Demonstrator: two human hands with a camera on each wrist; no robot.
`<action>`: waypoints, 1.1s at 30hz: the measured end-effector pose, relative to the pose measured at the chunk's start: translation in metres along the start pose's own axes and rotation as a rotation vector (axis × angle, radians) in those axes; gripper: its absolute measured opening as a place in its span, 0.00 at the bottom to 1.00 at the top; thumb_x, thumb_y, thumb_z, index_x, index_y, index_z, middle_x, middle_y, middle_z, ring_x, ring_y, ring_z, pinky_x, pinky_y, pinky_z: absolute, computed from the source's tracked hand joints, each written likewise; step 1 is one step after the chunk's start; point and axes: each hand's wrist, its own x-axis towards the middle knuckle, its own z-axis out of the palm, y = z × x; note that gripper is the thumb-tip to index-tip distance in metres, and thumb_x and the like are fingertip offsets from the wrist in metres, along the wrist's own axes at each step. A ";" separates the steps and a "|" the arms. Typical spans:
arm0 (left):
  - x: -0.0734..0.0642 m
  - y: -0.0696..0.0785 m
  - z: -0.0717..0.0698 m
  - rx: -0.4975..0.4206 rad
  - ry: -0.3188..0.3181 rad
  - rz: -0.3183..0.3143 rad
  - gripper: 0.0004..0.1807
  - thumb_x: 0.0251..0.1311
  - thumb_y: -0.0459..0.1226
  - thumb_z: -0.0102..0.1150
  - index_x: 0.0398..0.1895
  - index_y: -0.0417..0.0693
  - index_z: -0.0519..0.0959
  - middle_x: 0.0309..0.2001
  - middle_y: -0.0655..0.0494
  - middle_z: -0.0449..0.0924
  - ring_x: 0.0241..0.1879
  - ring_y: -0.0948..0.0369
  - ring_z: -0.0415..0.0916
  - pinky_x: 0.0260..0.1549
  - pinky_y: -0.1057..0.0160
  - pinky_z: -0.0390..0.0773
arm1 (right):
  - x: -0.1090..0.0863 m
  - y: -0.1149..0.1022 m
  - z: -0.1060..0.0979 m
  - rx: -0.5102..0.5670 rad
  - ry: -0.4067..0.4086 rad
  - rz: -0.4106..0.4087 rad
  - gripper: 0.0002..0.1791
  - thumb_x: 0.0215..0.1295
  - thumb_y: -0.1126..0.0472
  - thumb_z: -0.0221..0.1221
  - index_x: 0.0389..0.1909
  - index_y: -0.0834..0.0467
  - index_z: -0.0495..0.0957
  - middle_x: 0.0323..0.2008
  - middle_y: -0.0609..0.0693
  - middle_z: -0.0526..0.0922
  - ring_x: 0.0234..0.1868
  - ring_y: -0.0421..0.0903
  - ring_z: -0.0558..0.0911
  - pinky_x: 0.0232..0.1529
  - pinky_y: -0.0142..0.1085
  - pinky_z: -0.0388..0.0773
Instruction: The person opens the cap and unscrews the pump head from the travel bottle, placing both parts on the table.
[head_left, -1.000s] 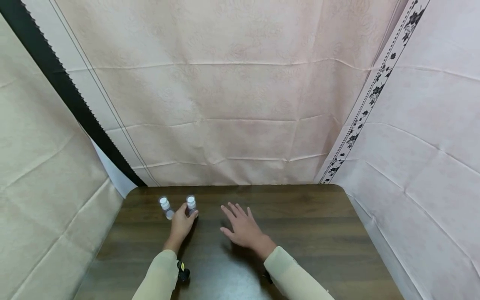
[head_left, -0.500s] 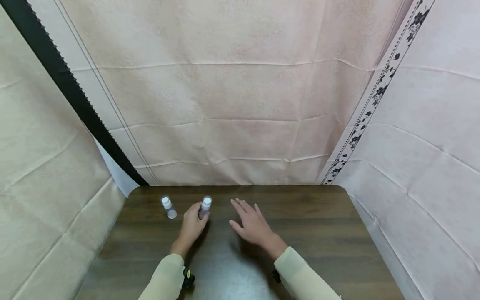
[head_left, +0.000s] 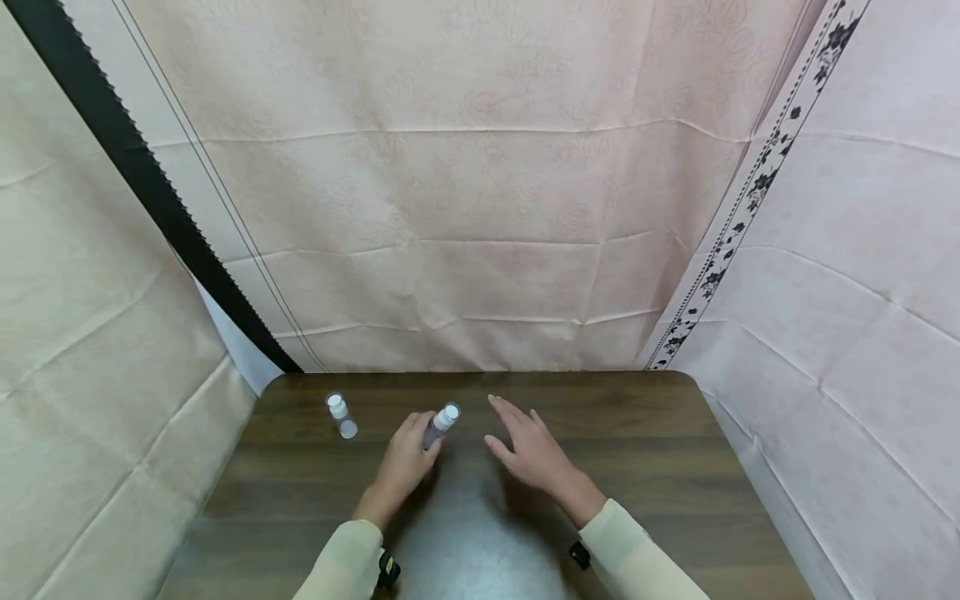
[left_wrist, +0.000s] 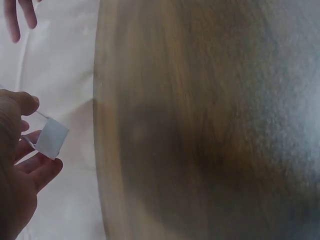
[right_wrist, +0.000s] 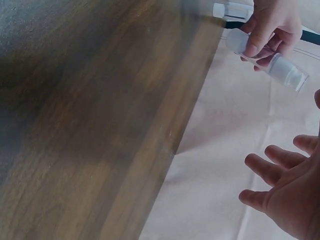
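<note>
My left hand (head_left: pixel 403 460) grips a small clear bottle (head_left: pixel 446 417) around its body, thumb on one side and fingers on the other. In the right wrist view the held bottle (right_wrist: pixel 288 72) shows a white top under a clear cap, tilted in the fingers. Only its pale base (left_wrist: pixel 51 139) shows past the fingertips in the left wrist view. To the right, my right hand (head_left: pixel 536 454) hovers over the table with fingers extended and holds nothing. A second, matching bottle (head_left: pixel 342 417) stands on the table, left of my left hand.
The dark wooden table (head_left: pixel 600 467) has rounded far corners. Behind it hangs a pale cloth (head_left: pixel 480 192), with more cloth at both sides. A wrist device (head_left: pixel 387 568) sits at the left cuff.
My left hand has carried its bottle rightward, away from the second bottle, and the bottle now leans more to the right. My right hand has shifted right too, still with fingers extended.
</note>
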 end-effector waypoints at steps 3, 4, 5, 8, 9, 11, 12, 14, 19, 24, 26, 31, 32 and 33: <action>0.000 0.008 0.001 0.053 -0.038 0.024 0.23 0.54 0.32 0.77 0.53 0.39 0.81 0.44 0.45 0.82 0.42 0.50 0.83 0.43 0.49 0.85 | -0.003 0.003 -0.004 0.032 0.023 -0.003 0.37 0.78 0.43 0.53 0.81 0.51 0.56 0.77 0.54 0.66 0.76 0.52 0.68 0.73 0.66 0.61; 0.000 0.010 0.001 0.068 -0.054 0.028 0.23 0.54 0.32 0.77 0.53 0.40 0.81 0.45 0.46 0.82 0.43 0.50 0.83 0.43 0.49 0.85 | -0.005 0.003 -0.006 0.046 0.031 -0.006 0.37 0.78 0.44 0.54 0.81 0.51 0.57 0.77 0.54 0.67 0.76 0.53 0.69 0.72 0.66 0.62; 0.000 0.013 0.001 0.087 -0.065 0.038 0.23 0.54 0.33 0.77 0.53 0.40 0.81 0.45 0.46 0.82 0.42 0.51 0.83 0.43 0.50 0.86 | -0.006 0.004 -0.008 0.059 0.032 -0.002 0.36 0.78 0.44 0.54 0.81 0.51 0.57 0.77 0.53 0.67 0.76 0.52 0.69 0.73 0.65 0.62; 0.001 0.019 0.000 0.144 -0.093 0.081 0.23 0.55 0.35 0.77 0.54 0.42 0.82 0.44 0.47 0.82 0.42 0.52 0.82 0.43 0.52 0.86 | -0.010 0.006 -0.013 0.115 0.010 0.034 0.36 0.78 0.44 0.54 0.81 0.50 0.57 0.77 0.52 0.66 0.77 0.52 0.67 0.74 0.63 0.61; 0.001 0.021 -0.001 0.160 -0.095 0.099 0.23 0.55 0.35 0.78 0.54 0.42 0.82 0.44 0.47 0.82 0.42 0.52 0.82 0.42 0.52 0.86 | -0.011 0.007 -0.014 0.143 0.002 0.047 0.36 0.78 0.44 0.54 0.81 0.49 0.57 0.78 0.51 0.66 0.77 0.52 0.67 0.75 0.62 0.61; 0.002 0.023 -0.001 0.190 -0.093 0.132 0.23 0.54 0.35 0.78 0.53 0.42 0.82 0.43 0.48 0.82 0.42 0.52 0.82 0.42 0.53 0.86 | -0.013 0.008 -0.016 0.191 -0.017 0.082 0.36 0.79 0.43 0.53 0.81 0.48 0.56 0.78 0.50 0.64 0.78 0.52 0.66 0.76 0.58 0.62; 0.002 0.024 -0.001 0.206 -0.091 0.145 0.24 0.54 0.36 0.79 0.53 0.42 0.83 0.43 0.48 0.83 0.42 0.52 0.81 0.42 0.53 0.85 | -0.014 0.009 -0.017 0.219 -0.022 0.097 0.36 0.79 0.42 0.53 0.81 0.48 0.56 0.79 0.50 0.64 0.78 0.52 0.65 0.76 0.57 0.62; 0.003 0.026 -0.001 0.223 -0.087 0.165 0.24 0.53 0.36 0.79 0.53 0.42 0.83 0.43 0.49 0.83 0.42 0.52 0.81 0.42 0.53 0.85 | -0.015 0.011 -0.018 0.266 -0.030 0.123 0.36 0.79 0.43 0.53 0.81 0.47 0.57 0.79 0.48 0.63 0.78 0.51 0.65 0.75 0.55 0.64; 0.005 0.035 -0.004 0.290 -0.112 0.217 0.24 0.53 0.38 0.79 0.53 0.42 0.83 0.42 0.49 0.82 0.41 0.52 0.79 0.42 0.54 0.85 | -0.018 0.016 -0.017 0.319 -0.027 0.172 0.35 0.78 0.42 0.54 0.80 0.45 0.59 0.78 0.48 0.64 0.77 0.53 0.67 0.74 0.56 0.66; 0.006 0.042 -0.002 0.396 -0.150 0.266 0.24 0.54 0.41 0.79 0.53 0.43 0.83 0.41 0.49 0.82 0.39 0.53 0.79 0.40 0.56 0.84 | -0.019 0.017 -0.015 0.351 0.001 0.181 0.36 0.75 0.44 0.59 0.79 0.49 0.62 0.76 0.53 0.68 0.71 0.57 0.74 0.67 0.58 0.73; 0.007 0.046 -0.001 0.431 -0.162 0.283 0.25 0.53 0.42 0.79 0.53 0.43 0.83 0.40 0.50 0.83 0.38 0.54 0.79 0.38 0.57 0.84 | -0.018 0.017 -0.014 0.369 0.008 0.181 0.36 0.74 0.46 0.62 0.77 0.50 0.64 0.74 0.55 0.71 0.67 0.58 0.78 0.62 0.56 0.79; 0.009 0.056 0.002 0.474 -0.159 0.330 0.25 0.53 0.43 0.80 0.52 0.43 0.85 0.40 0.50 0.83 0.37 0.55 0.79 0.35 0.58 0.85 | -0.017 0.018 -0.010 0.439 -0.004 0.199 0.34 0.71 0.49 0.65 0.75 0.51 0.68 0.70 0.58 0.74 0.61 0.59 0.83 0.55 0.49 0.84; 0.010 0.057 0.003 0.479 -0.154 0.340 0.25 0.52 0.43 0.80 0.52 0.43 0.85 0.40 0.50 0.84 0.37 0.54 0.79 0.35 0.58 0.85 | -0.017 0.018 -0.009 0.453 -0.002 0.199 0.33 0.71 0.50 0.66 0.74 0.52 0.69 0.69 0.59 0.75 0.60 0.59 0.83 0.55 0.49 0.84; 0.010 0.059 0.003 0.485 -0.147 0.349 0.25 0.52 0.44 0.80 0.52 0.43 0.85 0.40 0.50 0.84 0.37 0.54 0.80 0.35 0.59 0.85 | -0.017 0.018 -0.008 0.466 -0.001 0.203 0.33 0.71 0.51 0.66 0.73 0.52 0.70 0.68 0.59 0.76 0.60 0.57 0.84 0.55 0.48 0.84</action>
